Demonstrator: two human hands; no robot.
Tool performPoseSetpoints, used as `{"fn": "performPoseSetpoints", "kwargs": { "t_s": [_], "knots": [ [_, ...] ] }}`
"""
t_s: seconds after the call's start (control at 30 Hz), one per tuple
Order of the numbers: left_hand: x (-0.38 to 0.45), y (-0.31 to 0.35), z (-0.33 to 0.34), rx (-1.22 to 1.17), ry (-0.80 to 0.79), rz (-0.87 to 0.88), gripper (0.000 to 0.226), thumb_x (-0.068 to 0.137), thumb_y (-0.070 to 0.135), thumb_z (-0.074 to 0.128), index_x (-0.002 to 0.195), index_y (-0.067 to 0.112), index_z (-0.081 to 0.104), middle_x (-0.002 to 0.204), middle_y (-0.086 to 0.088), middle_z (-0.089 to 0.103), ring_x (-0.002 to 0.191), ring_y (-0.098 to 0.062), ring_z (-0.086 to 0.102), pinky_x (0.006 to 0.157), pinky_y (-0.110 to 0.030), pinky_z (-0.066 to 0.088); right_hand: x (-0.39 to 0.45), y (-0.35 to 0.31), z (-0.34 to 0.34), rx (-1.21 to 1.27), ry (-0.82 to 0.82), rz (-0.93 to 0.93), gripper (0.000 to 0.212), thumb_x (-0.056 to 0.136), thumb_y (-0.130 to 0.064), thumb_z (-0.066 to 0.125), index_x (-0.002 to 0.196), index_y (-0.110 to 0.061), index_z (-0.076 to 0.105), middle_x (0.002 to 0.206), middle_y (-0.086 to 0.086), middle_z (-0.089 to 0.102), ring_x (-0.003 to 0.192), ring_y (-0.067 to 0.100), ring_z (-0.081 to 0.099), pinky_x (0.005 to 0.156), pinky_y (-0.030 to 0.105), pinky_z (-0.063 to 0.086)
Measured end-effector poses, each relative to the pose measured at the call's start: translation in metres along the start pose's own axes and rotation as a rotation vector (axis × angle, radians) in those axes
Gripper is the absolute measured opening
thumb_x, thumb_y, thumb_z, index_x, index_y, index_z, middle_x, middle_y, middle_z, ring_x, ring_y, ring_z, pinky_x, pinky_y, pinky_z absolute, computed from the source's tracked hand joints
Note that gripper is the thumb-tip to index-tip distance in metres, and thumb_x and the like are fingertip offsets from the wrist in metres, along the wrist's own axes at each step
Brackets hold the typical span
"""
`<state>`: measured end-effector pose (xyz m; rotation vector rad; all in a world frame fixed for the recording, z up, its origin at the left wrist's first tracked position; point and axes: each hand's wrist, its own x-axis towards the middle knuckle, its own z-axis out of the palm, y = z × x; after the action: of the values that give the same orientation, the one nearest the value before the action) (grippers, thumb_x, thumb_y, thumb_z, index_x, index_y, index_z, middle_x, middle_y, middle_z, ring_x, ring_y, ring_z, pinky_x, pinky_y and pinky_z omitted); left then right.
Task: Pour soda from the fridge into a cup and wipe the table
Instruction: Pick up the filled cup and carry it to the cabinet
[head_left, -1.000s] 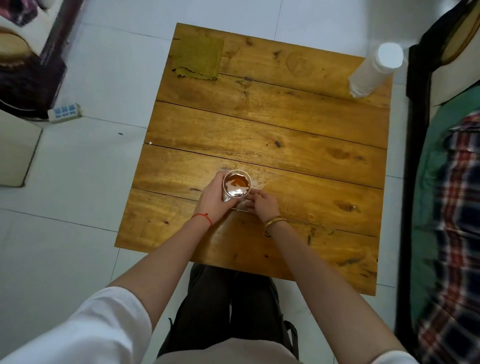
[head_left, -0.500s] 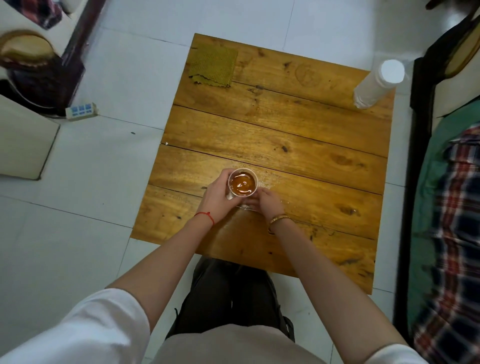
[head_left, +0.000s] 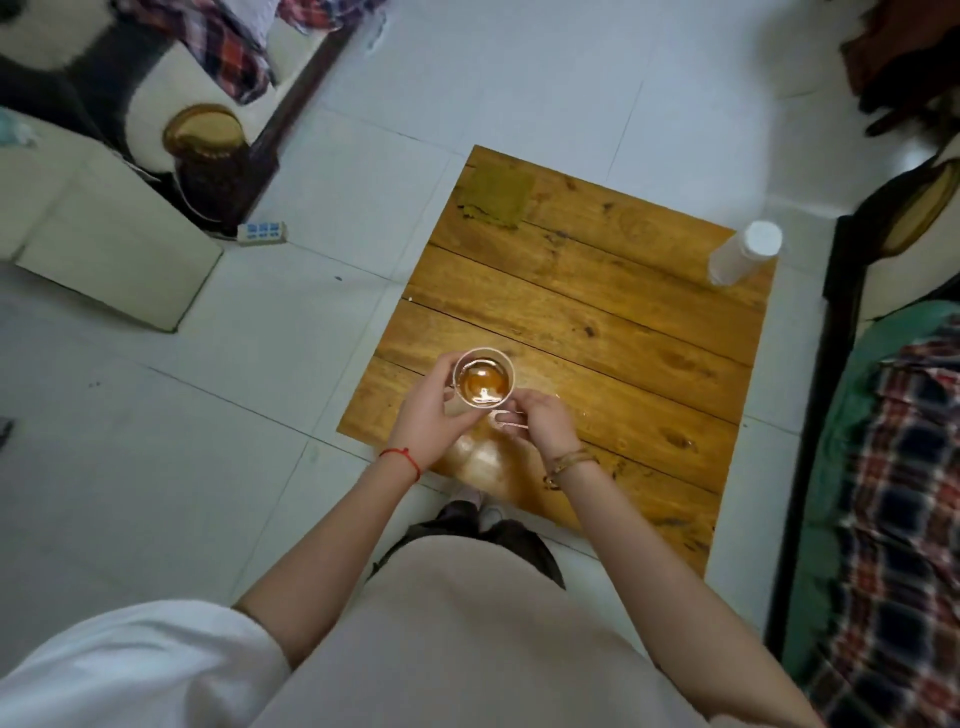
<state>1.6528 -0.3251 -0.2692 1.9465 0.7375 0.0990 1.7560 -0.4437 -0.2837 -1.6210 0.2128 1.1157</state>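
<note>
A: Where is the cup (head_left: 483, 378)?

B: A bit below the middle of the frame, near the left side of the wooden table (head_left: 597, 312). It has brown soda in it, filled part way up.

A: Who has it?

B: The left hand (head_left: 431, 421) is curled round its left side and holds it. The right hand (head_left: 545, 423) is just beside it on the lower right. Its fingers are bent and seem to pinch something thin and clear, but I cannot tell what that is.

A: Is the cup standing on the table?

B: I cannot tell if it rests there or is lifted a little.

A: Will it be hard to carry?

B: I think it is light and a bit soft, like paper or thin plastic. If you squeeze too hard, the side may bend and soda could slop out. Best to hold it round the middle, gently, and keep it straight up.

A: Is the table wet?

B: There is a shiny patch under the hands, near the lower edge. It looks like a spill, so the cup may be slippery at the bottom.

A: What could wipe it?

B: A green cloth (head_left: 496, 195) lies at the upper left corner of the table. A white bottle (head_left: 745, 252) stands at the upper right corner, well apart from the cup.
</note>
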Motion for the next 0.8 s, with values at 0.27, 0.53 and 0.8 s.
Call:
{"fn": "performPoseSetpoints", "kwargs": {
  "t_s": [0.27,0.53,0.8],
  "knots": [
    [-0.075,0.023,-0.034,-0.13,0.174,-0.078,0.062,0.074,0.019,0.083,0.128,0.023,0.052,0.119,0.011,0.059,0.109,0.0,0.057,0.097,-0.024,0.051,-0.063,-0.004,0.026,-0.113,-0.168,-0.02,0.029,0.101,-0.015,0.04,0.113,-0.002,0.063,0.084,0.005,0.065,0.074,0.016,0.059,0.064,0.019,0.051],
    [-0.135,0.022,-0.071,-0.193,0.343,-0.158,0.063,0.072,0.025,0.083,0.126,0.022,0.051,0.123,0.002,0.062,0.114,-0.013,0.059,0.096,-0.028,0.052,-0.105,-0.004,0.067,-0.241,-0.327,-0.066,0.032,0.101,-0.011,0.036,0.114,0.0,0.064,0.093,0.012,0.065,0.072,0.014,0.058,0.066,0.019,0.05],
    [-0.188,0.002,-0.118,-0.241,0.566,-0.22,0.067,0.07,0.027,0.085,0.128,0.021,0.053,0.122,0.005,0.063,0.115,-0.009,0.059,0.096,-0.027,0.052,-0.131,0.001,0.133,-0.395,-0.531,-0.08,0.032,0.102,-0.009,0.034,0.108,0.004,0.063,0.081,0.008,0.064,0.067,0.012,0.057,0.06,0.017,0.047]
  ]
}}
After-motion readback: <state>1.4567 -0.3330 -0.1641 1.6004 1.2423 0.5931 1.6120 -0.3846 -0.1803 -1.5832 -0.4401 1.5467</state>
